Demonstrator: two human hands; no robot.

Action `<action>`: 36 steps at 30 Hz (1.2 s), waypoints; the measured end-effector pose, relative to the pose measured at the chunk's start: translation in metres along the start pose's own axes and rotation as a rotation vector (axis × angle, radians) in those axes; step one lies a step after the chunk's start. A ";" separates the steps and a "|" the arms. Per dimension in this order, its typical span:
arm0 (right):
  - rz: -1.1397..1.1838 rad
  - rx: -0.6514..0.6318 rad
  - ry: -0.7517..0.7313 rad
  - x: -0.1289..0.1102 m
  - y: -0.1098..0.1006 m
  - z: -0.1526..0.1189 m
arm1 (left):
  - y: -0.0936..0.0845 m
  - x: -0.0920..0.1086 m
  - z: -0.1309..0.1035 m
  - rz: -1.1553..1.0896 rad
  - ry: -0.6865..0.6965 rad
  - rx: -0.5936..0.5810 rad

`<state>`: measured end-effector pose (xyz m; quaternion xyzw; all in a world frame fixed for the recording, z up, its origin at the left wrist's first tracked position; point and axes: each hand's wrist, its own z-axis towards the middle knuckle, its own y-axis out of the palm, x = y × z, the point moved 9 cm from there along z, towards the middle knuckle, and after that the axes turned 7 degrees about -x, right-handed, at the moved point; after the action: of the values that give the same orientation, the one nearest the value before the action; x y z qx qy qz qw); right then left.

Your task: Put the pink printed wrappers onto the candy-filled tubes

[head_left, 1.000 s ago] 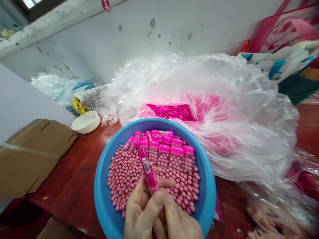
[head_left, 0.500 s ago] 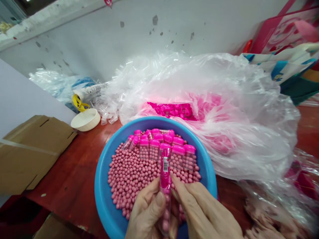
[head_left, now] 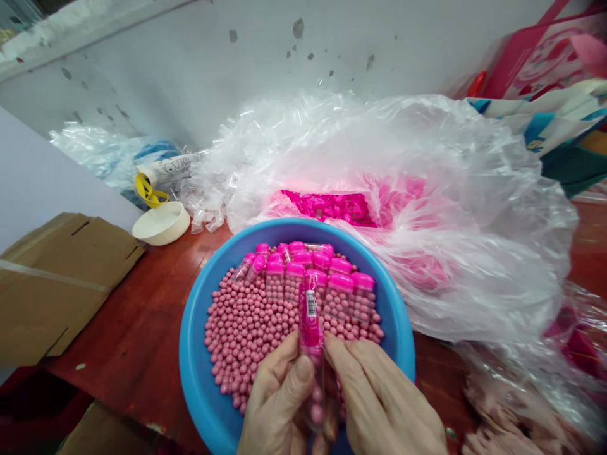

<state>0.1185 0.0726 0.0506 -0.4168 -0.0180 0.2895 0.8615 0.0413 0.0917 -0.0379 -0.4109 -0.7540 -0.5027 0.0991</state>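
A blue basin (head_left: 192,341) holds many small pink beads (head_left: 241,328) and several clear containers with bright pink caps (head_left: 340,284), filled with beads, along its far side. Over the basin's near part, my left hand (head_left: 279,398) grips a slim clear container (head_left: 317,395) with beads inside and a pink label bearing a barcode (head_left: 311,303) at its upper end. From the other side, the fingers of my right hand (head_left: 379,392) press against the same container just below the label. Its lower end lies between my palms, where some fingers are hidden.
Behind the basin, a large translucent plastic bag (head_left: 455,189) holds pink caps (head_left: 332,207). A white round lid (head_left: 162,224), yellow tape (head_left: 149,191) and clear tubes lie back left. Cardboard (head_left: 71,278) is at left; crumpled plastic (head_left: 526,379) is at right.
The upper end of the labelled container has tilted a little to the left. Both hands keep hold of it, and the view has shifted slightly.
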 end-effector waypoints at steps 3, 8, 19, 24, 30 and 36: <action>-0.006 0.020 -0.032 -0.003 0.006 -0.003 | -0.003 0.001 -0.001 0.013 0.026 0.034; 0.008 0.112 -0.056 0.000 0.008 -0.003 | -0.012 0.004 -0.003 0.013 0.112 0.120; 0.051 0.080 -0.243 -0.008 0.005 0.007 | -0.019 0.002 -0.011 -0.029 0.103 0.227; 0.045 0.075 -0.278 -0.017 0.005 0.005 | -0.030 0.007 -0.015 -0.011 0.129 0.295; 0.356 -0.103 -0.011 0.016 0.017 -0.001 | -0.020 0.009 -0.010 -0.004 0.161 0.227; 0.848 -0.238 0.526 0.051 0.037 0.000 | -0.005 0.008 -0.006 0.002 0.256 0.150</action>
<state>0.1430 0.1164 0.0127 -0.5417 0.3372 0.4945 0.5902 0.0309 0.0900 -0.0335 -0.3357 -0.7704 -0.4930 0.2252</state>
